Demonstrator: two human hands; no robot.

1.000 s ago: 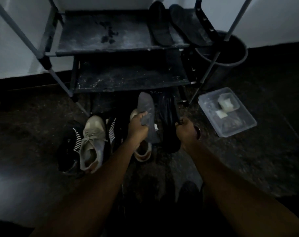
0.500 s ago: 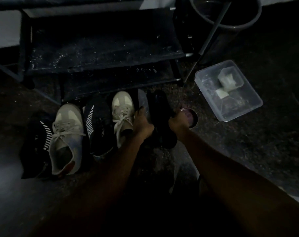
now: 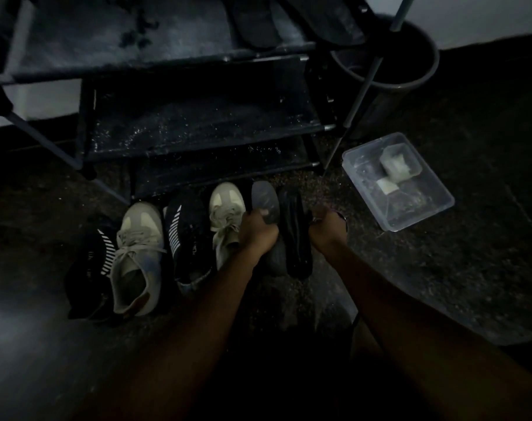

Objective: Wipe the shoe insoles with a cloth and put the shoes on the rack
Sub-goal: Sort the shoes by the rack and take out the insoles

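From the head camera, in dim light, we see our left hand [image 3: 257, 230] closed around a grey insole [image 3: 265, 199], thumb pressed on its upper face, the toe end pointing toward the rack [image 3: 198, 129]. Just beside it our right hand [image 3: 327, 230] is curled against the side of a black shoe [image 3: 295, 235], which stands on the floor between the two hands; how firmly the fingers grip it we cannot tell. Whether either hand holds a cloth is too dark to say.

Left of our hands four shoes lie in a row on the floor in front of the rack: a beige sneaker [image 3: 225, 220], a black striped shoe [image 3: 187, 238], a second beige sneaker [image 3: 138, 256] and a second black striped shoe [image 3: 90, 268]. Two dark insoles [image 3: 255, 22] rest on the rack's upper shelf. To the right sit a clear plastic container [image 3: 423, 214] and, behind it, a dark bucket [image 3: 410, 77].
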